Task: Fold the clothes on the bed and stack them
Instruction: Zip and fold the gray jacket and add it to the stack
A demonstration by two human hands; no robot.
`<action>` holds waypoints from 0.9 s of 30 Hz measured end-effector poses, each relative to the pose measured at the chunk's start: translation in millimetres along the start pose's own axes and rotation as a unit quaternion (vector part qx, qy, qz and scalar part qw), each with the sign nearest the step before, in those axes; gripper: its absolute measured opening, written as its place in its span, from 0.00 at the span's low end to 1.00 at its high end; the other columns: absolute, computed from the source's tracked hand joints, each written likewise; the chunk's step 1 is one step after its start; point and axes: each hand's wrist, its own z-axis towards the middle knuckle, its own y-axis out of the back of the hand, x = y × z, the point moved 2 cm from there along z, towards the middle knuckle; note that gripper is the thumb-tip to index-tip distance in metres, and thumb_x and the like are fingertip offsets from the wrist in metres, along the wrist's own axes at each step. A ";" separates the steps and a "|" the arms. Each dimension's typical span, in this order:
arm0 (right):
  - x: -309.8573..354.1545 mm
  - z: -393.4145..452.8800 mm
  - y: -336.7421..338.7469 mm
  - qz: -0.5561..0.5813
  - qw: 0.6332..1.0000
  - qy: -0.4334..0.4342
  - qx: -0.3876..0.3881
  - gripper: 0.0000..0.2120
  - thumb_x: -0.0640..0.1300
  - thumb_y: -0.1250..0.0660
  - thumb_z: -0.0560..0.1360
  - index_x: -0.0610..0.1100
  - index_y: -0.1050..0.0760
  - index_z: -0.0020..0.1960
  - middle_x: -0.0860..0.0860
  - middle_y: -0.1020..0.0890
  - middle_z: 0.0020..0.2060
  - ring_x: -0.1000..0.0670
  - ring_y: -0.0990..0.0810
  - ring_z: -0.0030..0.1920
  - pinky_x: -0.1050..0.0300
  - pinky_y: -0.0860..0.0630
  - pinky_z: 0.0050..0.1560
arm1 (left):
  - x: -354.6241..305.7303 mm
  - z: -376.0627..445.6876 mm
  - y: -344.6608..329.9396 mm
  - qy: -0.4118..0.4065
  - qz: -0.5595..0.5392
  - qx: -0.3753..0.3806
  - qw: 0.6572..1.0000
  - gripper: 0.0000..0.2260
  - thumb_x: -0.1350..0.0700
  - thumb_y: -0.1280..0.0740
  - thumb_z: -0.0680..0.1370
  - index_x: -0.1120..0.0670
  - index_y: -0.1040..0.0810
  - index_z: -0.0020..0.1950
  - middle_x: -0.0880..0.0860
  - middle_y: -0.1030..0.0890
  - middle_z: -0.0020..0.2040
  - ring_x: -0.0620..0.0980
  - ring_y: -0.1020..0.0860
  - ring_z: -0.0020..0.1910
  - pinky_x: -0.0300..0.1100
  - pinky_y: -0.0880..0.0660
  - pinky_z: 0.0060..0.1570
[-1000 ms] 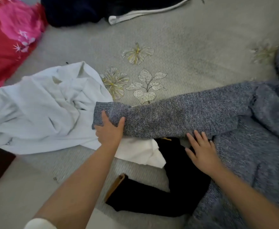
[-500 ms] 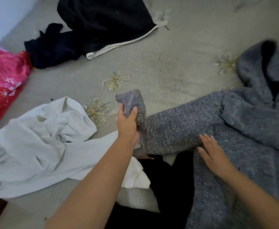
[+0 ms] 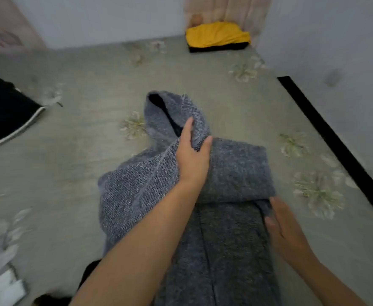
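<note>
The head view showed a grey bedsheet [image 3: 88, 151] printed with pale flowers, meeting a pale wall at the far edge. The left hand [image 3: 193, 155] pinched the cuff of a sleeve of the grey knitted hoodie [image 3: 231, 239], thumb and fingers closed on it, over the garment's chest. The hood lay just beyond that hand. The right hand [image 3: 287, 233] lay flat, fingers straight, against the hoodie's right edge. Well beyond both hands sat a folded yellow and black stack [image 3: 217, 37]; far to the left hand's left lay a black garment [image 3: 2, 111]
</note>
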 end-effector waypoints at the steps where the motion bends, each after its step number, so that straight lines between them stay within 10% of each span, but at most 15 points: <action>1: -18.1 0.0 11.1 0.010 1.000 -0.017 -0.012 0.23 0.42 0.44 0.79 0.51 0.47 0.70 0.55 0.43 0.68 0.60 0.50 0.67 0.72 0.56 0.63 | 1.3 -1.8 -32.8 -0.010 0.019 0.062 0.998 0.27 0.57 0.34 0.76 0.45 0.40 0.72 0.45 0.32 0.67 0.34 0.38 0.60 0.33 0.37 0.59; 5: -76.8 -1.7 36.9 0.041 0.996 -0.074 -0.025 0.22 0.39 0.46 0.79 0.42 0.45 0.73 0.48 0.41 0.72 0.56 0.45 0.69 0.67 0.51 0.66 | 41.9 -34.9 -116.6 -0.056 0.190 0.380 0.904 0.33 0.57 0.33 0.75 0.51 0.48 0.75 0.53 0.40 0.74 0.49 0.37 0.70 0.39 0.39 0.65; 15: -68.0 68.7 3.1 -0.198 0.973 0.078 0.086 0.31 0.63 0.54 0.76 0.46 0.45 0.73 0.45 0.46 0.74 0.41 0.53 0.74 0.43 0.55 0.71 | 144.6 -26.9 -38.2 -0.061 0.654 0.365 0.660 0.39 0.36 0.40 0.74 0.42 0.62 0.74 0.48 0.62 0.76 0.55 0.65 0.73 0.57 0.61 0.70; 27: -68.6 112.6 -34.9 -0.298 0.945 0.024 0.131 0.31 0.64 0.55 0.76 0.52 0.55 0.75 0.53 0.56 0.75 0.51 0.58 0.74 0.45 0.58 0.71 | 183.0 -33.3 62.9 -0.005 0.693 0.291 0.659 0.35 0.50 0.43 0.80 0.42 0.73 0.65 0.53 0.65 0.75 0.57 0.66 0.73 0.52 0.63 0.70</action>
